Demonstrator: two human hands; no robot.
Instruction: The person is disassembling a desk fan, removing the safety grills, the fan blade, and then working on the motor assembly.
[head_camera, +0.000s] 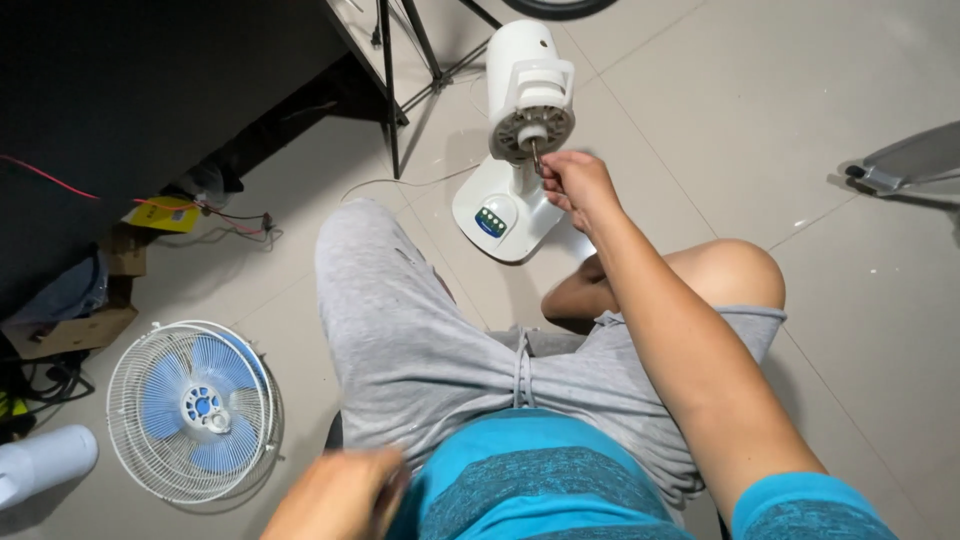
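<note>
A white fan body stands on its white base on the floor ahead of my knees, with the grille and blades off and the motor front bare. My right hand is closed around the metal motor shaft that sticks out of the motor front. My left hand is low at the bottom edge beside my blue shirt, blurred, with nothing visible in it. The removed white wire grille with blue blades lies flat on the floor at the left.
A dark desk and black stand legs are at the upper left, with cardboard boxes, cables and a yellow packet beneath. A white cylinder lies at the lower left. A grey metal object sits at the right.
</note>
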